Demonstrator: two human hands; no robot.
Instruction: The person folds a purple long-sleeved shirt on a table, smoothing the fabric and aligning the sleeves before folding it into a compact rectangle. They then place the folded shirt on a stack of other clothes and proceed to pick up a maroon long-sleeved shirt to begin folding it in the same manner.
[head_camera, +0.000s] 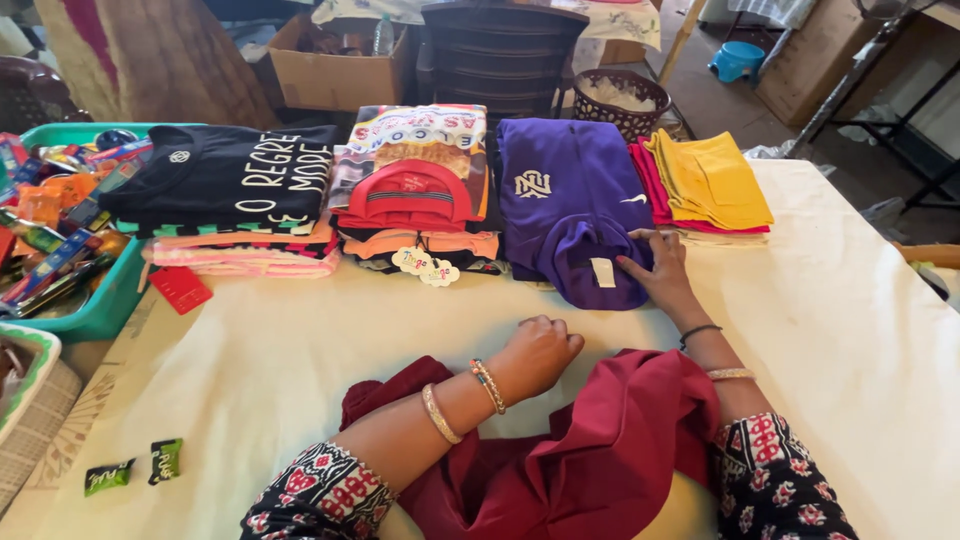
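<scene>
The left hand (540, 352) rests knuckles-down on the cream-covered bench (300, 360), its grip curled together into a loose fist with nothing visibly held inside; two bangles sit on that wrist. Just below and to the right of this fist lies a crumpled maroon garment (600, 440), bunched across the near edge of the bench and partly over both forearms. The right hand (660, 272) lies flat beyond it, fingers spread apart and pressing on the lower edge of a folded purple garment (570, 200), beside its small white label; the grip is not clamped on the cloth, only laid on it. Just right of that hand sits a stack of folded yellow and pink cloth (705, 180). To the left of the purple piece stands a pile topped by a red garment (410, 195) with paper tags hanging from it, and further left another pile topped by a black printed shirt (225, 180). Well away to the left of both hands is a teal tray (105, 305) filled with small colourful packets, and two small green sachets (135, 468) lie near the bench's front corner.
</scene>
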